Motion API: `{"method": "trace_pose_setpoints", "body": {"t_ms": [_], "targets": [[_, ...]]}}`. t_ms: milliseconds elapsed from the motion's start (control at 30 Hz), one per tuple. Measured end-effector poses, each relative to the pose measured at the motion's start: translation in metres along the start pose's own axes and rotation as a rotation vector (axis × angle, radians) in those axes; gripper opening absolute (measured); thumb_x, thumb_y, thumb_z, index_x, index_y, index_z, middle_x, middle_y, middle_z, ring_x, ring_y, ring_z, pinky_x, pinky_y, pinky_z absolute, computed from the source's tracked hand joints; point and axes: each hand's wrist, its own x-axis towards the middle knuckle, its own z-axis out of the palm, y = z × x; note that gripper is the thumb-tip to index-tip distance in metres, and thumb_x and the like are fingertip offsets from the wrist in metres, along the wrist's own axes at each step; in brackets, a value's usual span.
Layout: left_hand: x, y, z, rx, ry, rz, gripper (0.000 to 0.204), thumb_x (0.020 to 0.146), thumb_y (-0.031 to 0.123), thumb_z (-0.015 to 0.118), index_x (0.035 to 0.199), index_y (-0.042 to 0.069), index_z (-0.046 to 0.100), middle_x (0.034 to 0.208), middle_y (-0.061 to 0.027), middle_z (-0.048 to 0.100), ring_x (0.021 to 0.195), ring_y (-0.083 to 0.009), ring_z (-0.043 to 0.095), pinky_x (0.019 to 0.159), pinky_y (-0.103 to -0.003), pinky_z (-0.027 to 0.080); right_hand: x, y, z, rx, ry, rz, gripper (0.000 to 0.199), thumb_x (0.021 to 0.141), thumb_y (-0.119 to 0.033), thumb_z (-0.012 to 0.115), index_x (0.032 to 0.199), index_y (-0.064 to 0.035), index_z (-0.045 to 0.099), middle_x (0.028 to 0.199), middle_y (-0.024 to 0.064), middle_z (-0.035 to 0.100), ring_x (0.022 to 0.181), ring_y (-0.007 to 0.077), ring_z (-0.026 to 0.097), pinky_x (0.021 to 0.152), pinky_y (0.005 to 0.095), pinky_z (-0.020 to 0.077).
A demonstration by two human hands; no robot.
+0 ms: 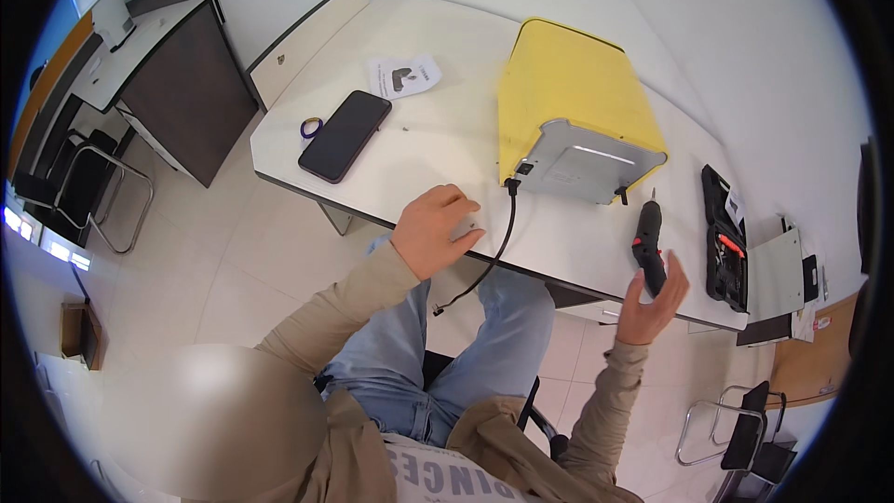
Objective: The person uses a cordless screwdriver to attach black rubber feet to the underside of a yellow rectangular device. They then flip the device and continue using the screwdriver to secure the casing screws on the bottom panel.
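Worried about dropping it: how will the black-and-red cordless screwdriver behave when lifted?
The black-and-red cordless screwdriver looks rigid and fairly dense. Its rounded body may roll on the white table. The right hand touches only its grip end, so it may tip.

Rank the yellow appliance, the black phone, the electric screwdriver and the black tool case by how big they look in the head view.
1. yellow appliance
2. black phone
3. black tool case
4. electric screwdriver
The phone and the case look close, so their order is unsure.

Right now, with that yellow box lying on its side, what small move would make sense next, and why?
Probably closing the right hand around the electric screwdriver: its open fingers already reach the tool's handle, and the tip points toward the yellow appliance, whose grey base faces the person. The left hand rests flat on the table.
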Motion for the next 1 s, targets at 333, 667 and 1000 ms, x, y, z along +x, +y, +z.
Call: {"method": "trace_pose_setpoints", "body": {"t_ms": [333,667,1000], "targets": [[-0.002,-0.003,0.003,-0.059,0.047,-0.023,0.006,0.079,0.005,0.069,0.085,0.004,0.07,0.081,-0.0069,0.062,0.072,-0.0236,0.062,0.064,-0.033,0.051,-0.004,0.068,0.007,-0.266,-0.27,0.048,0.069,0.077,-0.026,0.071,0.138,-0.008,0.046,0.128,0.0164,0.054,0.11,0.0368,0.053,0.091,0.0467,0.0431],[0.016,0.013,0.022,-0.999,0.241,-0.55,0.008,0.089,0.003,0.065,0.092,-0.004,0.066,0.08,-0.0076,0.067,0.075,-0.0129,0.065,0.065,-0.025,0.055,0.018,0.055,0.015,-0.258,-0.427,0.047,0.061,0.071,-0.013,0.063,0.13,-0.0039,0.05,0.106,0.0136,0.061,0.094,0.0337,0.058,0.076,0.0442,0.0494],[0.013,0.006,0.016,-0.981,0.139,-0.523,0.009,0.089,0.004,0.065,0.096,-0.001,0.066,0.086,-0.0092,0.071,0.075,-0.0137,0.068,0.067,-0.024,0.053,0.005,0.062,0.01,0.118,-0.191,0.361,0.039,0.074,-0.008,0.064,0.112,-0.0013,0.057,0.09,0.0106,0.066,0.075,0.0263,0.062,0.068,0.0354,0.0498]]}}
